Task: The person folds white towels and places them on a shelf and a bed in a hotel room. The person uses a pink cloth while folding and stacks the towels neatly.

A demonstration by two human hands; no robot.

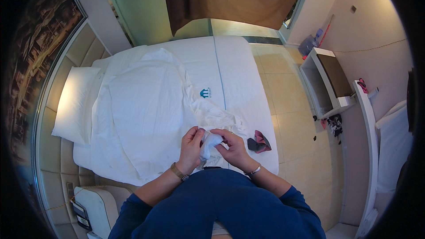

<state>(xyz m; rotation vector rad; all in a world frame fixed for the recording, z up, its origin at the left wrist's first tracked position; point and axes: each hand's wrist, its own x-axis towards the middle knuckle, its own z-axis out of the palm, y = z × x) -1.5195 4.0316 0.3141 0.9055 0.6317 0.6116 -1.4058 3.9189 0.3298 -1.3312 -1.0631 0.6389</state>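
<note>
My left hand [191, 147] and my right hand [232, 146] pinch a bunched piece of white cloth [208, 144] between them, close to my body at the bed's near side. The cloth seems to run into the rumpled white sheet [142, 106] spread over the left part of the bed; where one ends I cannot tell. Under it lies a white bed cover [239, 73] with a blue stripe and a printed emblem. A crumpled pink and grey cloth [259, 142] rests on the bed to the right of my right hand.
A white pillow [74, 106] lies by the padded headboard [53, 139]. A white nightstand [96, 205] stands at the lower left. Beyond the bed hangs a brown curtain [242, 0]. Across the tiled floor [298, 119] are a white cabinet [320, 83] and a wall shelf [370, 139].
</note>
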